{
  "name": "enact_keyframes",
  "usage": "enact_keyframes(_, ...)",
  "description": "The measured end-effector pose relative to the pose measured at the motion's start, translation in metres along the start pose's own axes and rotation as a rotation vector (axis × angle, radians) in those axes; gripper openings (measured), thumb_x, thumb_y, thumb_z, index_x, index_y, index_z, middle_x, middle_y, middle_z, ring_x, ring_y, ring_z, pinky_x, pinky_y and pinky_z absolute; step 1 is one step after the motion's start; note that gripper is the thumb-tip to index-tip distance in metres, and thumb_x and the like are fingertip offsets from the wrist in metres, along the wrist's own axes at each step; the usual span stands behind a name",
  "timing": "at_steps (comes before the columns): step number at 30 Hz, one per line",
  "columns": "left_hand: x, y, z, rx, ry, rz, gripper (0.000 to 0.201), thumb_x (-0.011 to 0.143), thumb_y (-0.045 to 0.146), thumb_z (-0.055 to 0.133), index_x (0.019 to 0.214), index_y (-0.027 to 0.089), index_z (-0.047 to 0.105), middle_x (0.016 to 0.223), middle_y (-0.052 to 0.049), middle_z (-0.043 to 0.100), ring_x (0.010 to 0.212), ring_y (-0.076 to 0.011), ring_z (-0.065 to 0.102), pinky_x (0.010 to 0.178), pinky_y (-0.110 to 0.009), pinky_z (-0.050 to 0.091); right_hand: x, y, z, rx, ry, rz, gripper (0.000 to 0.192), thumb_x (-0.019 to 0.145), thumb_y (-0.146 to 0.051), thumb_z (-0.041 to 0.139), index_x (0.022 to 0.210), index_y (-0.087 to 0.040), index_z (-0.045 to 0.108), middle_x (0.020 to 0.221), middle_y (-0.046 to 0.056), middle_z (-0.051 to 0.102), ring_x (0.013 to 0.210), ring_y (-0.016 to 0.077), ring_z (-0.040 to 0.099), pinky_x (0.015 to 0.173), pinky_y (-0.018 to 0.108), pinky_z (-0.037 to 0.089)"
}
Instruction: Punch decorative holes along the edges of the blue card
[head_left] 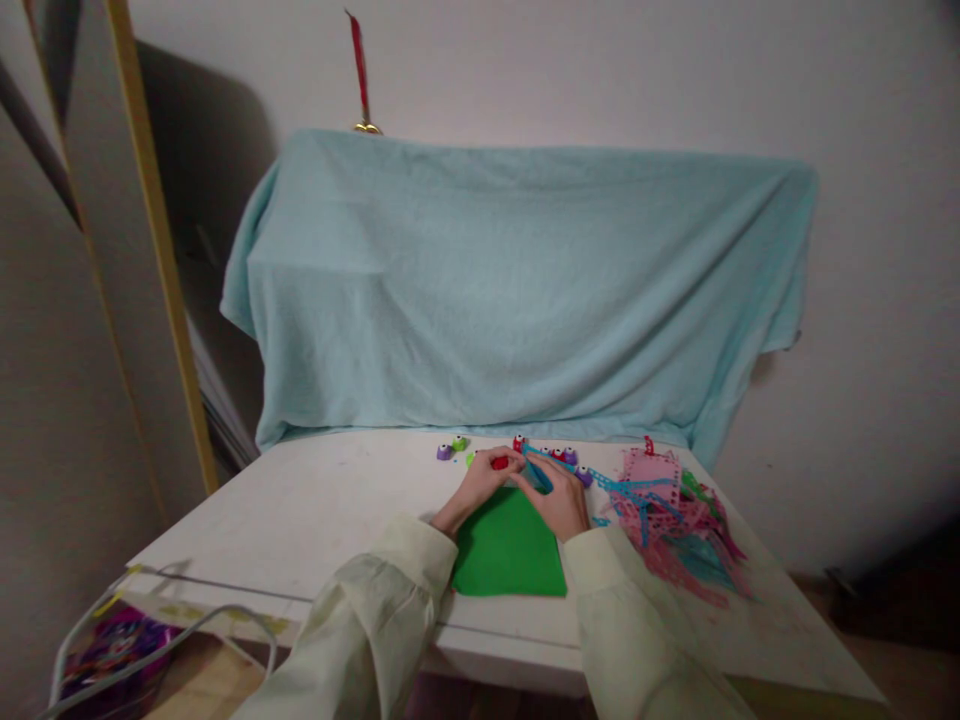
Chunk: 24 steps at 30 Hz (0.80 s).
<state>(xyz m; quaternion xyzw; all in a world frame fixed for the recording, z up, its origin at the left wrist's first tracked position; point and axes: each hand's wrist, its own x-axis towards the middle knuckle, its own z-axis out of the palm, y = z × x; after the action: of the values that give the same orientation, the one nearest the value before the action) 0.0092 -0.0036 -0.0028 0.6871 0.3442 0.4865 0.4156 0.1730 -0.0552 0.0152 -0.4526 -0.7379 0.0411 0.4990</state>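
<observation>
My left hand [487, 482] is closed, thumb and fingers pinched around a small red craft punch [500, 463], which is mostly hidden. Just to its right, my right hand [561, 500] has thumb and fingers bent around a piece of blue paper [538, 478]. Both hands sit close together over the far edge of a green sheet [510, 550]. Beyond them, a punched blue strip [551, 457] runs to the right, past several small red and purple punches [570, 456].
A purple punch [444, 452] and a green punch [460, 442] stand left of my hands on the white table [337, 510]. Pink paper [651, 475] with punched edges and tangled strips lie at right. A light-blue cloth [525, 290] hangs behind. A pale cable [202, 620] loops at front left.
</observation>
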Motion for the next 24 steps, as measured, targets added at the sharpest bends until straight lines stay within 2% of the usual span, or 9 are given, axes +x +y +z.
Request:
enact_keyframes(5,-0.001,-0.002,0.002,0.065,-0.019,0.024,0.030,0.081,0.039,0.062,0.093,0.014,0.072,0.077,-0.004,0.068,0.069,-0.0164,0.058,0.067,-0.024,0.043,-0.002,0.007,0.001,0.015,0.011,0.022,0.026,0.087,-0.033,0.053,0.104,-0.022,0.070,0.105,0.007,0.070,0.095,0.0235,0.067,0.088,0.035,0.051)
enact_keyframes(8,-0.001,-0.001,0.003,0.093,-0.023,0.043,0.029,0.081,0.039,0.062,0.091,0.014,0.072,0.083,-0.005,0.070,0.076,-0.0176,0.060,0.074,-0.025,0.044,-0.003,0.012,0.003,0.000,0.016,0.046,0.025,0.088,-0.031,0.051,0.101,-0.023,0.071,0.098,0.006,0.073,0.086,0.0223,0.069,0.081,0.033,0.053)
enact_keyframes(11,-0.002,0.001,0.003,0.097,-0.033,0.056,0.027,0.082,0.038,0.061,0.091,0.015,0.072,0.090,-0.006,0.070,0.084,-0.0188,0.062,0.081,-0.026,0.044,-0.003,0.015,0.004,-0.032,0.031,0.097,0.024,0.088,-0.033,0.051,0.095,-0.022,0.072,0.087,0.005,0.074,0.074,0.0210,0.069,0.071,0.030,0.053)
enact_keyframes(16,-0.002,0.003,0.004,0.086,-0.031,0.053,0.026,0.082,0.037,0.062,0.089,0.015,0.073,0.091,-0.006,0.071,0.085,-0.0191,0.062,0.081,-0.027,0.045,-0.002,0.016,0.002,-0.010,0.069,0.191,0.028,0.085,-0.040,0.055,0.086,-0.018,0.073,0.073,0.004,0.072,0.062,0.0182,0.065,0.062,0.027,0.049)
enact_keyframes(20,-0.002,0.005,0.004,0.061,-0.012,0.023,0.027,0.079,0.039,0.064,0.087,0.015,0.073,0.086,-0.005,0.070,0.079,-0.0176,0.061,0.076,-0.025,0.045,0.000,0.021,0.001,0.241,0.095,0.306,0.031,0.083,-0.043,0.058,0.089,-0.016,0.073,0.079,0.006,0.072,0.073,0.0218,0.065,0.071,0.032,0.051)
enact_keyframes(24,0.000,0.005,0.002,0.018,0.110,-0.080,0.033,0.074,0.045,0.068,0.083,0.013,0.072,0.069,-0.003,0.065,0.058,-0.0119,0.053,0.057,-0.021,0.042,0.003,0.036,0.003,0.513,0.162,0.418,0.036,0.084,-0.044,0.057,0.099,-0.014,0.071,0.091,0.010,0.071,0.087,0.0277,0.064,0.082,0.043,0.050)
